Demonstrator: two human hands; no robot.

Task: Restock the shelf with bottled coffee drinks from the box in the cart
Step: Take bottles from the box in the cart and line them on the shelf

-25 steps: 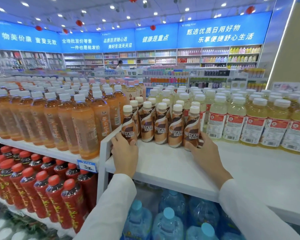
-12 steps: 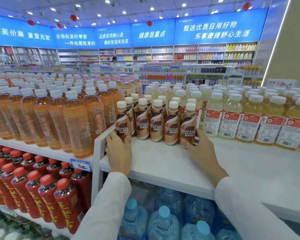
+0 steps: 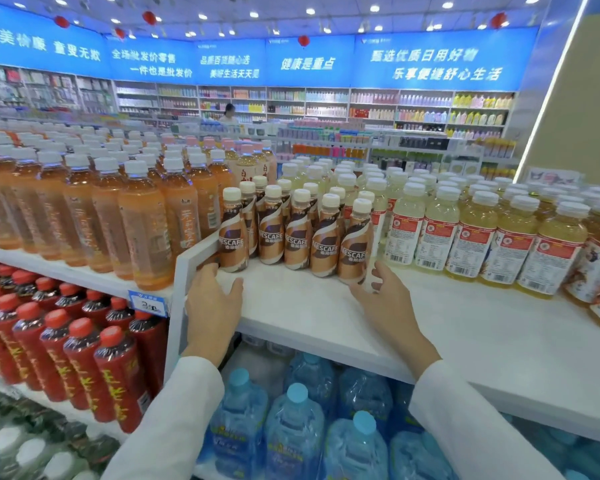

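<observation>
Coffee bottles [image 3: 297, 237] between left grip [image 3: 212, 303] and right grip [image 3: 385, 306], seemingly touching

Coffee bottles [image 3: 297, 237]: small, brown-gold-white swirl labels reading NESCAFE, cream caps. All stood upright, packed in rows, five across front, more behind. Sat on white shelf [image 3: 309, 317], just beyond fingertips, block spanning gap between left hand [image 3: 212, 303] and right hand [image 3: 387, 303]. End bottles just beside each hand's fingertips.
</observation>
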